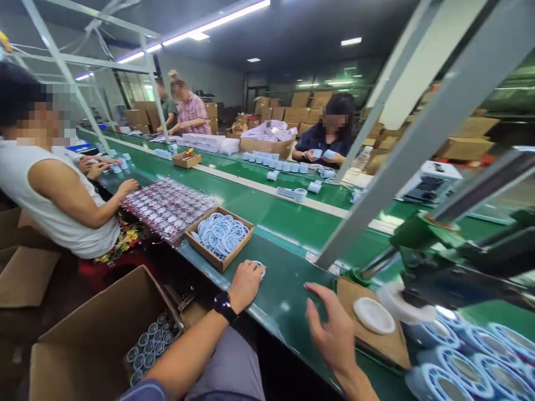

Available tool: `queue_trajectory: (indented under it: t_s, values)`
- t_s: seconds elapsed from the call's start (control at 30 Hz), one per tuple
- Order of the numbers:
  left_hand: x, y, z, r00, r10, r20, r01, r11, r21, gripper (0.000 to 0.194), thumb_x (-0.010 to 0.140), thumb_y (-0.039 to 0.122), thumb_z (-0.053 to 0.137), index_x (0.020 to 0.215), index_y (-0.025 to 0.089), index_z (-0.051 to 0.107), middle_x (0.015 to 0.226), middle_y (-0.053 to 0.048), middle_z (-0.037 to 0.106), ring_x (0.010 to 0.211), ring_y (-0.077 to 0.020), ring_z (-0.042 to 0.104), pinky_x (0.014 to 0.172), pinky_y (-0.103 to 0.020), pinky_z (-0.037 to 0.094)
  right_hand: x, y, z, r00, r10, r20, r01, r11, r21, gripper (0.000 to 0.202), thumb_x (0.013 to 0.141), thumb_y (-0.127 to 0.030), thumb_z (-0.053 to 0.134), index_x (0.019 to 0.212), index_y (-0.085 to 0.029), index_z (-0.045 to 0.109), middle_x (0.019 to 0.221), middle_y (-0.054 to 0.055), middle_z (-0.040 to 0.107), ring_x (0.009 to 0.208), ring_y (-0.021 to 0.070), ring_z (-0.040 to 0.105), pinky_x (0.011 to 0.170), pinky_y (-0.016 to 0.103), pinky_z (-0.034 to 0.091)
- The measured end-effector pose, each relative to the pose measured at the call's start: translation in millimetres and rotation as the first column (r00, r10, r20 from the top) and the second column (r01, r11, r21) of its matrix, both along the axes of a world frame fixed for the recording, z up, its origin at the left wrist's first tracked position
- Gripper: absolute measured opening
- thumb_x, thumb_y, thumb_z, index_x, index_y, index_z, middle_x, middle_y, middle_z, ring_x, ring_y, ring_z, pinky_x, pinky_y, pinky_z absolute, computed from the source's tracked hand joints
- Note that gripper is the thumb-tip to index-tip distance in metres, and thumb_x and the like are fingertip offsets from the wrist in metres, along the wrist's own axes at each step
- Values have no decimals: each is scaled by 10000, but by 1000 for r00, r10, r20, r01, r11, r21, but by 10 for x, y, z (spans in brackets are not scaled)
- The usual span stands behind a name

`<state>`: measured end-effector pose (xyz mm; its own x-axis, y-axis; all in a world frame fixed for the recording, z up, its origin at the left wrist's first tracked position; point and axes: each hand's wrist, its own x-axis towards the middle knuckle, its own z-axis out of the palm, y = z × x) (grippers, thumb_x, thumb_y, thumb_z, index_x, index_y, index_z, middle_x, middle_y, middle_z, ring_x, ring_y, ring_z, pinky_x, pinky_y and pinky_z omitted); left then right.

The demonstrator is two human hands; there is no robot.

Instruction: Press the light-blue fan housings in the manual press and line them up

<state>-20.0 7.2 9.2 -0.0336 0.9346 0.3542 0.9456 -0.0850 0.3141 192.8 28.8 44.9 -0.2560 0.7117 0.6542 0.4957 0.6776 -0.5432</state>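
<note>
Left hand (245, 285) holds a pale-blue ring (263, 272), exposed edge facing right

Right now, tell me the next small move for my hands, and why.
Perhaps lift the pale blue piece with the left hand, since that hand appears to be touching it, while the right hand is open and looks empty.

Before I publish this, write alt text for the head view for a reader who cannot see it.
A person's left hand touches a partly hidden pale-blue piece on a green workbench, near a box of pale-blue rings. The right hand is spread open near a white disc; pale-blue cylindrical parts crowd the lower right, and co-workers are nearby.
</note>
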Motion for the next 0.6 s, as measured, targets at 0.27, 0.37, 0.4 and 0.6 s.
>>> queue_trajectory:
  t_s: [0.27,0.37,0.4,0.6]
  values:
    - [-549,136,804,993,121,-4,-117,969,216,209,949,147,500,1102,163,641,1037,-88,662,1035,-235,552,948,-406,450,-1006,949,-338,969,196,149,-169,970,-177,434,809,-313,379,1117,-114,611,975,127,673,873,206,636,853,387,535]
    - [-689,-1,850,982,185,22,-186,962,198,210,925,154,535,1106,145,640,1083,-92,667,1067,-228,562,976,-391,452,-1042,883,-527,946,259,196,-221,955,-197,414,768,-315,406,1068,-129,623,1012,149,662,954,250,611,918,451,500]
    - [-690,-138,743,986,161,43,-166,965,203,220,924,161,536,1119,154,639,1097,-82,669,1078,-215,565,987,-373,452,-1026,863,-580,940,269,208,-228,953,-200,412,759,-328,412,1053,-134,625,1027,156,659,974,266,604,932,472,488]
    - [-507,-2021,-704,832,467,299,-465,882,-82,192,864,120,562,969,221,686,950,-5,706,934,-145,625,889,-268,518,-917,1048,-920,937,194,290,-146,973,-181,462,699,-478,416,969,-206,673,976,166,667,834,289,615,770,464,477]
